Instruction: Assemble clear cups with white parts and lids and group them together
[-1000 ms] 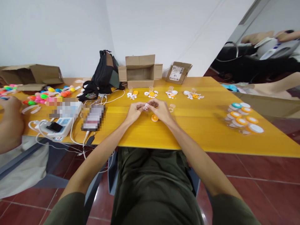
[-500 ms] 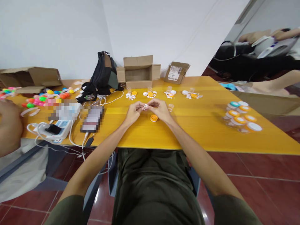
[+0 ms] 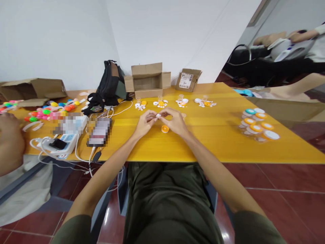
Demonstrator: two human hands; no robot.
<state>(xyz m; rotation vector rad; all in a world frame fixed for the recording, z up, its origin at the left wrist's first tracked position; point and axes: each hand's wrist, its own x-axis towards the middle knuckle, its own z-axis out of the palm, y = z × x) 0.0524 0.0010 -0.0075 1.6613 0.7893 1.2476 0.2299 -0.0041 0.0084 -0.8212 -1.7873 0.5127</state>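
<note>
My left hand (image 3: 144, 122) and my right hand (image 3: 175, 121) meet above the yellow table (image 3: 203, 142), fingertips pinched together on a small white plastic part (image 3: 158, 116). Just below them an orange round cap (image 3: 165, 128) lies on the table. Beyond the hands, several little heaps of white and orange parts (image 3: 159, 102) sit in a row, each with a small clear cup.
A group of assembled orange, white and teal discs (image 3: 259, 124) lies at the right. A black backpack (image 3: 109, 84), open cardboard boxes (image 3: 147, 79), a phone (image 3: 99, 132), a power strip with cables (image 3: 62, 144) and coloured balls (image 3: 48, 107) fill the left. Another person's arm (image 3: 10, 142) is at far left.
Both hands stay together on the white part, fingers shifting slightly. The view has drifted a little, moving everything slightly left in the picture.
</note>
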